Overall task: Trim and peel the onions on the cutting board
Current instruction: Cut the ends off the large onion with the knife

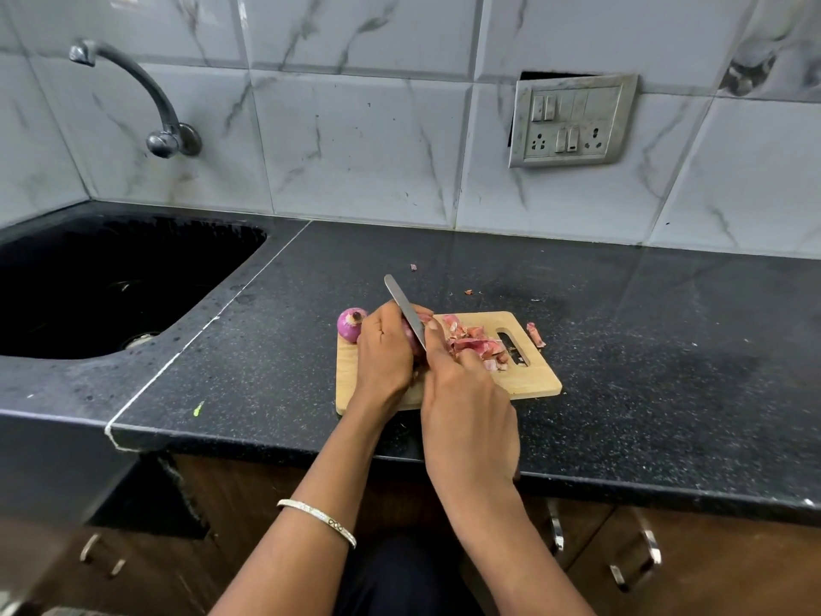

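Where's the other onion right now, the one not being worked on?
In the head view the spare red onion sits at the far left corner of the wooden cutting board, just beyond the left hand, on the sink side.

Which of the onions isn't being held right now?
The red onion at the cutting board's far-left corner sits free; the other onion is gripped in the left hand.
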`<state>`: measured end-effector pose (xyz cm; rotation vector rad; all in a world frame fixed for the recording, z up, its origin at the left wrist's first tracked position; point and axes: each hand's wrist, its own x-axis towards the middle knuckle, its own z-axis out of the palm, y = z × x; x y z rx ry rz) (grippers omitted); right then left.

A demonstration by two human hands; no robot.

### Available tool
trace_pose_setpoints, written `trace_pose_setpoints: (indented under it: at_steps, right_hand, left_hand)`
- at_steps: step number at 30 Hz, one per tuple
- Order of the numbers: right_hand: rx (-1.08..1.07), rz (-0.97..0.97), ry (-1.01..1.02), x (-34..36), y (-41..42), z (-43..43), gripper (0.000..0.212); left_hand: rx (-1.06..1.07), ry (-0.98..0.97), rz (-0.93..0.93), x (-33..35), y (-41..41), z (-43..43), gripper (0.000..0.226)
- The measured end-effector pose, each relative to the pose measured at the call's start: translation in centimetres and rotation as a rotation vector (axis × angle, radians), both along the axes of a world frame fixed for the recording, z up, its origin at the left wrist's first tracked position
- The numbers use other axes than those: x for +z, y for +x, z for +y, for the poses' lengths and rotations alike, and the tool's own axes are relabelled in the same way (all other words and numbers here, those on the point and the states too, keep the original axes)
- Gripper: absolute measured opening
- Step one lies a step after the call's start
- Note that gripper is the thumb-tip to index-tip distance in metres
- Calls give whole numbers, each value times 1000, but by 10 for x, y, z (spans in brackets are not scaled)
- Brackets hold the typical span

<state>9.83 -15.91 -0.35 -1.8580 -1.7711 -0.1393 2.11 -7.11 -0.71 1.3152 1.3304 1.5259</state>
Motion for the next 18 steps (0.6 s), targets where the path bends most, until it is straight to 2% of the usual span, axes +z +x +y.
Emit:
trace_pose_setpoints:
  at_steps: [9,13,18]
  right_hand:
    - [19,29,-4,-14,13,-25,56]
    - [3,4,-7,-9,14,-15,55]
    - [9,-3,31,-9,10,-4,57]
  left_hand:
    - [32,-7,-19,-3,4,2,44]
    - [19,-75,-105,-11,-1,13,48]
    - [-23,-105,-114,-28,-5,30,50]
